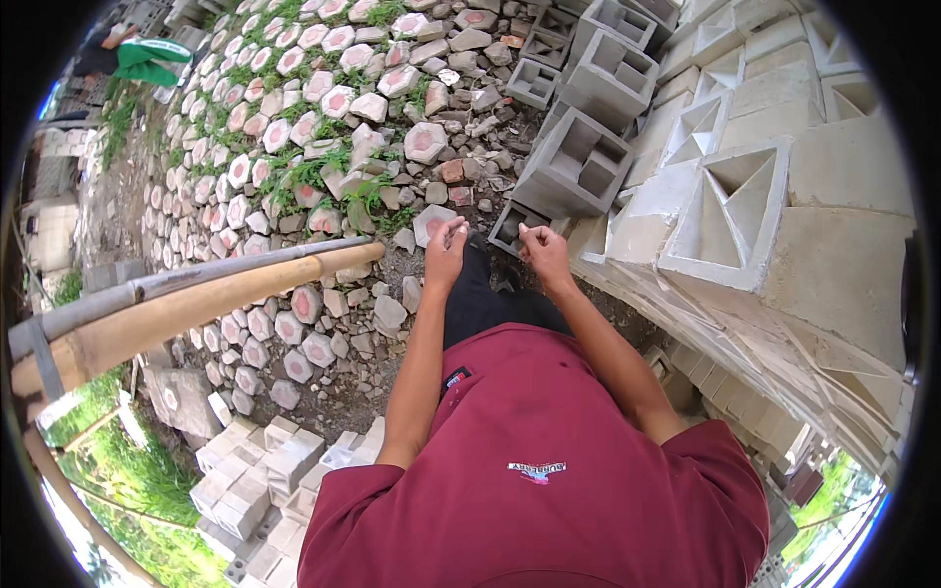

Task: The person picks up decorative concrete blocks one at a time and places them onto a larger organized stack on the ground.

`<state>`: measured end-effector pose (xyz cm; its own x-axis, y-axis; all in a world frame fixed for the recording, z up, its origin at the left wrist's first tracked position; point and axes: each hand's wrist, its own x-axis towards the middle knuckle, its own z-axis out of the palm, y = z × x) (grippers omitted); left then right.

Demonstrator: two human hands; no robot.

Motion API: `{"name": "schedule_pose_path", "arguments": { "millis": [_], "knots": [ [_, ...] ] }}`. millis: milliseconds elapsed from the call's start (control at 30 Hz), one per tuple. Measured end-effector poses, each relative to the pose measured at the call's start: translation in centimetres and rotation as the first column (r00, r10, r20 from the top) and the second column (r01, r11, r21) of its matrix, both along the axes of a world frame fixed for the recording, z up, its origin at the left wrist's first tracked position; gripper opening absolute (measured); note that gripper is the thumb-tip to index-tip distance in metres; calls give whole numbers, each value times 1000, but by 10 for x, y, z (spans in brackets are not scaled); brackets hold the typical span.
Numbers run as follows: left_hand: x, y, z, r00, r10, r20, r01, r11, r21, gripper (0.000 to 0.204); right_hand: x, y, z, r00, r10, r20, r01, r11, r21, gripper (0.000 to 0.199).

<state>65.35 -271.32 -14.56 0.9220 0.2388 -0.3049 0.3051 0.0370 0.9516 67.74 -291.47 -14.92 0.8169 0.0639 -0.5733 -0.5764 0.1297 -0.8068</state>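
My left hand (446, 251) is raised in front of my dark trousers, its fingers curled together in a pinch. Whatever it may hold is too small or hidden to tell. To its right, my right hand (546, 253) is also closed, thumb against curled fingers, and its inside cannot be seen. The two hands are apart from each other. Just beyond the right hand lies a small hollow grey concrete block (512, 223), with a larger hollow concrete block (576, 165) behind it. A hexagonal paving stone (432, 225) lies on the ground behind the left hand.
Stacked concrete vent blocks (727, 211) form a wall on my right. Bamboo poles (225, 284) stick in from the left. Hexagonal pavers (337, 101), rubble and weeds cover the ground ahead. Pale blocks (235, 480) are piled at lower left; green cloth (152, 61) shows far left.
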Motion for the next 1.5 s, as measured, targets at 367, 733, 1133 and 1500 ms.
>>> {"name": "schedule_pose_path", "arguments": {
  "millis": [367, 733, 1133, 1500],
  "knots": [
    [-142, 29, 37, 916, 402, 0, -401, 912, -85, 31, -44, 54, 53, 501, 764, 406, -549, 644, -533, 23],
    [-383, 34, 41, 626, 779, -24, -778, 627, 43, 35, -146, 162, -3, 106, 922, 373, -839, 285, -464, 25],
    [-534, 19, 29, 160, 985, 61, -980, 166, -110, 32, -311, 247, 14, -280, 926, 255, -921, -183, -345, 22],
    [-600, 53, 20, -54, 991, -122, -996, -63, -69, 34, -383, 347, 22, -373, 899, 229, -901, -291, -322, 25]
  ]
}}
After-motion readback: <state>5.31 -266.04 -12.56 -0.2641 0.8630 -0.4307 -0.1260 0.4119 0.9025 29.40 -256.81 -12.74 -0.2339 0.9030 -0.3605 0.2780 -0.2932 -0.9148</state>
